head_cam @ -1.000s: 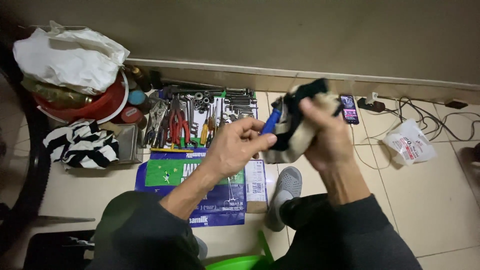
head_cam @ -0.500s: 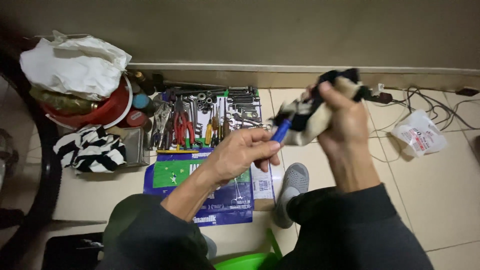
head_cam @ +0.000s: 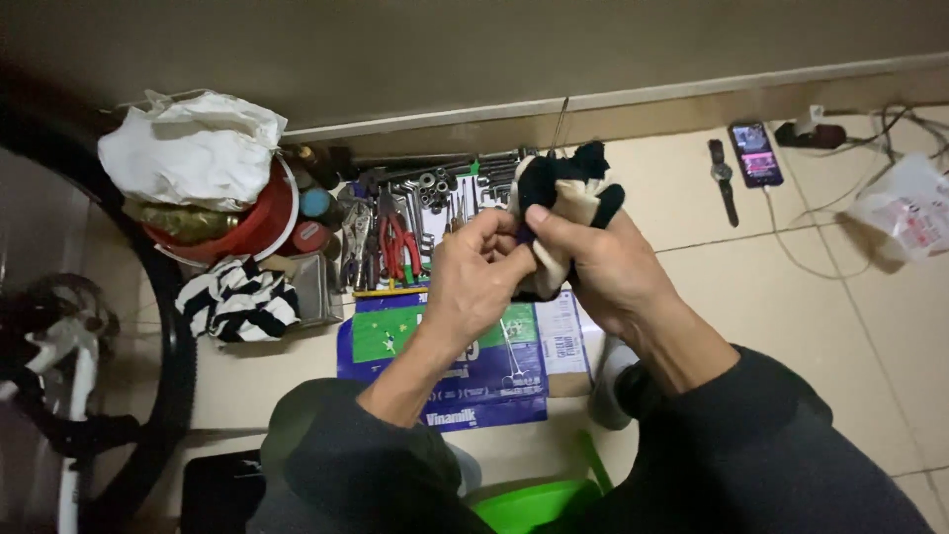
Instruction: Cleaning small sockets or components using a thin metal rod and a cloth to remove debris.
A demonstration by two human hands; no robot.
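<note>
Both hands closed on one black-and-cream rag (head_cam: 565,213), held in the air above the flattened blue-and-green carton (head_cam: 450,361). Right hand (head_cam: 603,267) wrapped round the cloth's lower bulk, thumb across the front. Left hand (head_cam: 481,272) pinched tight at the rag's left edge; whatever sits inside that pinch is hidden by the fingers and cannot be told.

Handling, as judged: soft, light, fully pliable, non-fragile. No stiffness to rely on; loose ends flop above the fist. Best held bunched in the palm, with fingertips free to work one fold.

Count, near to far:
- One green plastic rim (head_cam: 529,504) at the lap.
- One carton on the floor tiles.
- One striped black-and-white cloth (head_cam: 237,300), left of the carton.
- One tool spread (head_cam: 415,213) beyond the carton; one pair of red-handled pliers (head_cam: 397,242) clear, remaining pieces too crowded to count.
- One red bowl (head_cam: 259,220) under one white bag (head_cam: 193,148).
- One wristwatch (head_cam: 724,178), one phone (head_cam: 756,153), near the wall.
</note>
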